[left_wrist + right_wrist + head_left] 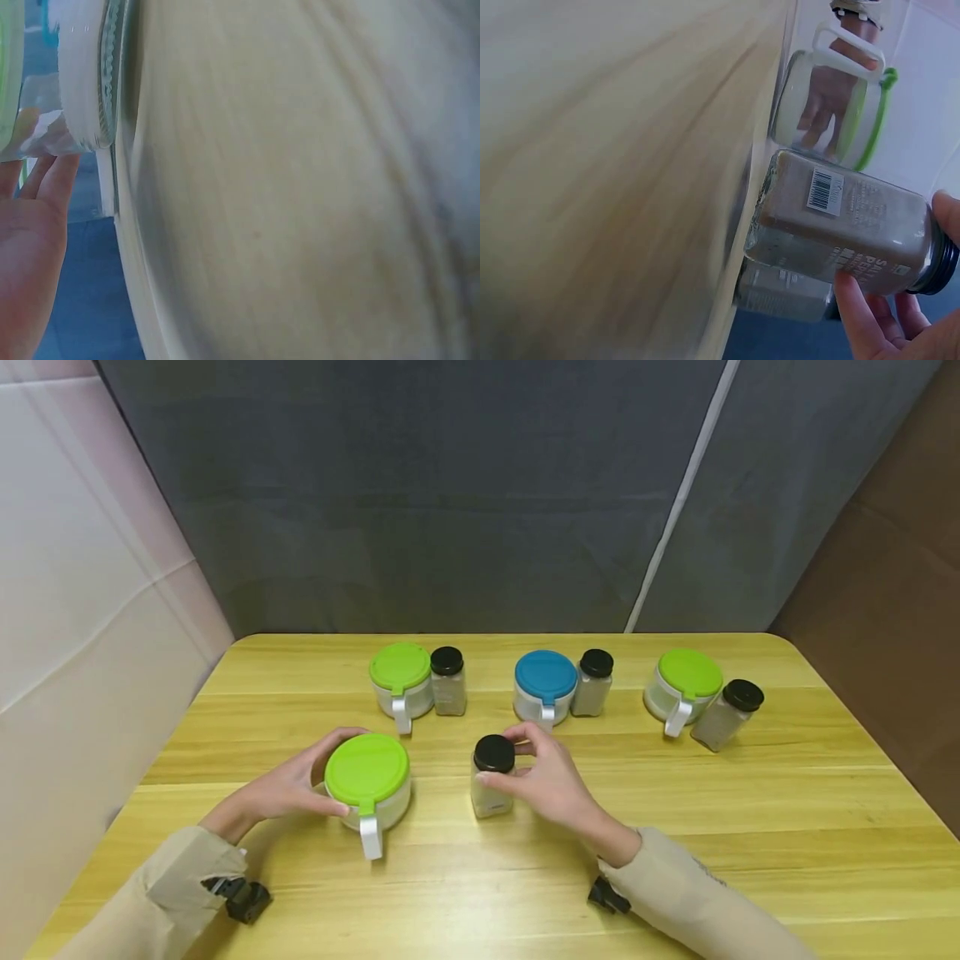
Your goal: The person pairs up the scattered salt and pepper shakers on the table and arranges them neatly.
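My left hand (288, 781) grips a round seasoning jar (367, 772) with a bright green lid and a white handle pointing toward me. Its thumb is at the near left side and its fingers reach round the back. Clear glass shows at the jar's side in the left wrist view. To the right, my right hand (551, 777) holds a square glass spice bottle (492, 789) with a black cap, thumb in front and fingers behind. In the right wrist view the spice bottle (840, 221) carries a barcode and white lettering, with grey-brown contents.
Along the back of the wooden table (450, 893) stand a green-lidded jar (401, 668), a blue-lidded jar (546, 677) and another green-lidded jar (690, 672). Beside each is a black-capped bottle (448, 681); the rightmost bottle (727, 717) appears tilted. A dark curtain (420, 510) hangs behind.
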Available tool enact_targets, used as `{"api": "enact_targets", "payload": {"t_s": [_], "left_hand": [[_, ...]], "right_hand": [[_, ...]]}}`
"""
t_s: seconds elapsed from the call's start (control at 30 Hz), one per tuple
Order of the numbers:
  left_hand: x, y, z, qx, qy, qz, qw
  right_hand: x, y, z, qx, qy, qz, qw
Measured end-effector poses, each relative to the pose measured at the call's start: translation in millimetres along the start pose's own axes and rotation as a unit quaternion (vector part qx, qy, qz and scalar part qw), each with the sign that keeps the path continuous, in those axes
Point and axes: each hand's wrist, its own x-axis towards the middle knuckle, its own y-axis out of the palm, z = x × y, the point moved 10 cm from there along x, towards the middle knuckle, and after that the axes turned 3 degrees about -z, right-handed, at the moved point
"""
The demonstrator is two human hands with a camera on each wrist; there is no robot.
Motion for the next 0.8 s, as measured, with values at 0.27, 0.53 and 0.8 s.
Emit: {"api": "enact_targets", "payload": {"t_s": [0.27, 0.53, 0.8], "left_hand": [[0.6, -0.1, 2.2, 0.006, -0.006, 0.000, 1.0000], [2.0, 1.6, 1.7, 0.012, -0.001, 0.004, 0.9999], [1.1, 2.2, 1.0, 0.019, 0.011, 0.004, 0.9997]], "right_hand": [[5.4, 25.2, 6.0, -0.010, -0.012, 0.030, 0.999], [11.2, 41.7, 14.3, -0.011, -0.033, 0.033, 0.999], [13.3, 53.6, 20.7, -0.021, -0.043, 0.032, 0.998]]}}
